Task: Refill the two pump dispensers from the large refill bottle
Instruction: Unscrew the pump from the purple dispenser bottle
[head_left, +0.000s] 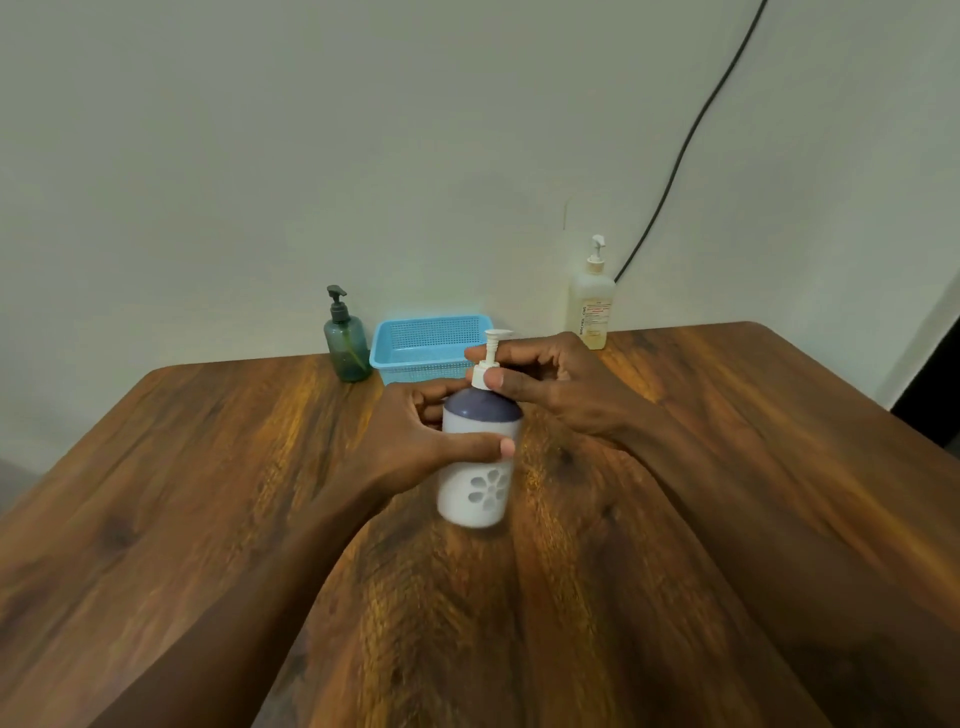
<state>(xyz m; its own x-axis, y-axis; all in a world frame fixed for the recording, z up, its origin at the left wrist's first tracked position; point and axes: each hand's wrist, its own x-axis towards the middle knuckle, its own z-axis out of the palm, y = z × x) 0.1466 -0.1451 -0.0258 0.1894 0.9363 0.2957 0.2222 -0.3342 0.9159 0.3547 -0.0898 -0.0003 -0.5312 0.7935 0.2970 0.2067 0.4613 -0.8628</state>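
Centrally over the table (727, 467), my left hand (415, 441) gripped the dispenser (475, 467); my right hand (550, 384) pinched its pump collar (483, 376). Step, apparently: unscrewing. Next: lifting the pump clear, then fetching the refill bottle (592, 306), rear right.

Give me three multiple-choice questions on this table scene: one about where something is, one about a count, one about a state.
1. Where is the blue mesh plastic basket? A) between the dark green pump dispenser and the large pale yellow refill bottle B) at the near edge C) on the floor
2. How many pump-topped bottles show? A) one B) three C) five
3. The white dispenser with a purple shoulder is A) lying down B) gripped by both hands C) inside the basket
Answers: 1 A, it stands between them at the back; 2 B, green, white, yellow; 3 B, the left hand grips its body, the right hand pinches its pump collar.
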